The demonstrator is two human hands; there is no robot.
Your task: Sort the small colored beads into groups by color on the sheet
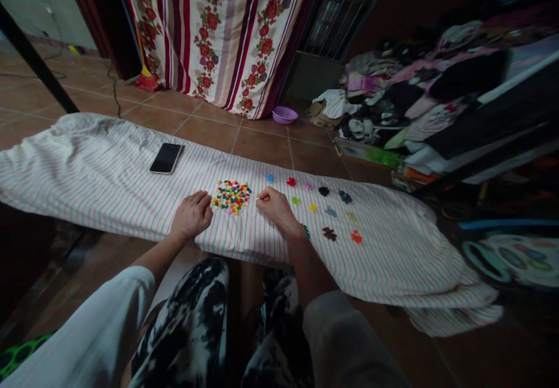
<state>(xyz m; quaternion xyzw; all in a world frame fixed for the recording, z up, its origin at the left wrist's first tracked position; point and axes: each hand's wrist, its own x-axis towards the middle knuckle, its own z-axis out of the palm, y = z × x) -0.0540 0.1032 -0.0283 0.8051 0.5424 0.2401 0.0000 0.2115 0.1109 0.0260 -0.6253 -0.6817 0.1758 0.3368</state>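
Left hand (192, 214) rests on striped cloth (109, 172) beside multicoloured pieces (231, 197).

From here I can't identify the whitish speck (258, 199) in the right hand (275, 206); it is too small. The right wrist (297, 232) hides part of the dark-green pieces (306, 231) from me, and the left hand (191, 214) conceals its own palm. I lose the curtain (227, 32) past the top edge, the green object (24, 353) past the left, and the clothes pile (419, 79) blurs into shadow.
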